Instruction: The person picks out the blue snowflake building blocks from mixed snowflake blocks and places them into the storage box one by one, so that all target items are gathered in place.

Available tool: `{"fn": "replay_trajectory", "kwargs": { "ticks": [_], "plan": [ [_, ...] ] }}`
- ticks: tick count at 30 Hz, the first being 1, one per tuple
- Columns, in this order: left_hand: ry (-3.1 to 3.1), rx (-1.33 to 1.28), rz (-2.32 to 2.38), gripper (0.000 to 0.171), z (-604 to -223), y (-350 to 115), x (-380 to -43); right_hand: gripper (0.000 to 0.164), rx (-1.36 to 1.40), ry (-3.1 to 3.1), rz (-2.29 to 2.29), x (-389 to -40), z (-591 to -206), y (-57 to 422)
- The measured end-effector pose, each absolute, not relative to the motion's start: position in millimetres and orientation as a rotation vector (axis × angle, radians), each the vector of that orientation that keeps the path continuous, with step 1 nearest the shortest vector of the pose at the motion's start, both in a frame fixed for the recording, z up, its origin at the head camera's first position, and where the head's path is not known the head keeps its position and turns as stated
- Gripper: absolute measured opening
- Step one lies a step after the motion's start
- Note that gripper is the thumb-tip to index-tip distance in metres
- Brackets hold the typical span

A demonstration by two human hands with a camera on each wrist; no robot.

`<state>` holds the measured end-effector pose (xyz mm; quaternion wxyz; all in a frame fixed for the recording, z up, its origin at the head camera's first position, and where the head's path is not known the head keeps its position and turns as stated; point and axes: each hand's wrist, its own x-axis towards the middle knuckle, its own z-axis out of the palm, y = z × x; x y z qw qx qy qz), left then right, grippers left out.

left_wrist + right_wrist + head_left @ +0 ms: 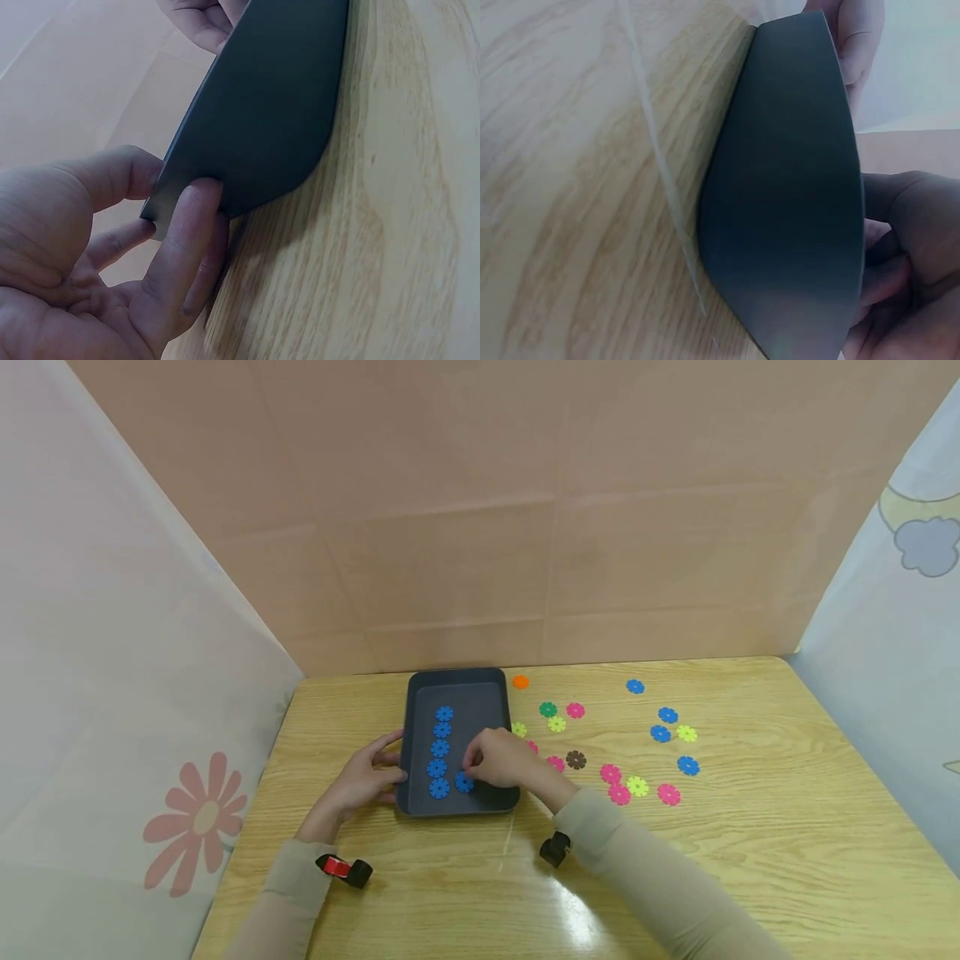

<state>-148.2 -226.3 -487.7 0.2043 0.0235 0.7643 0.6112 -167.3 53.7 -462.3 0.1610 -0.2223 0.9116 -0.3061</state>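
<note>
A dark grey baking tray lies on the wooden table, holding a column of several blue flower-shaped discs along its left half. My left hand grips the tray's left side near the front corner; in the left wrist view the thumb is at the rim and fingertips touch the outer wall. Over the tray's front right part, my right hand pinches a blue flower-shaped disc beside the column's lower end. In the right wrist view the tray's wall hides the fingertips and that disc.
Right of the tray lie loose flower discs: an orange one, a green one, a brown one, several pink, yellow and blue ones. A draped cloth wall stands behind the table.
</note>
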Motion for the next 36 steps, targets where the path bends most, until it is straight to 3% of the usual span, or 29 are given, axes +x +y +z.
{"fn": "replay_trajectory", "kwargs": {
  "ticks": [9,17,30,36],
  "plan": [
    [2.142,0.058,1.695,0.077,-487.6,-225.4,-148.1,0.012,-0.649,2.654,-0.783,-163.6,-460.7,52.8],
    [2.132,0.05,1.707,0.078,-487.7,-224.9,-146.8,0.005,-0.689,2.648,-0.888,-164.0,-449.8,65.7],
    [2.128,0.057,1.708,0.079,-489.6,-225.4,-146.9,0.005,-0.581,2.671,-1.132,-164.9,-447.7,116.0],
    [2.134,0.058,1.698,0.078,-488.4,-225.0,-147.1,0.014,-0.535,2.71,-1.192,-162.5,-446.7,148.3]
  ]
}}
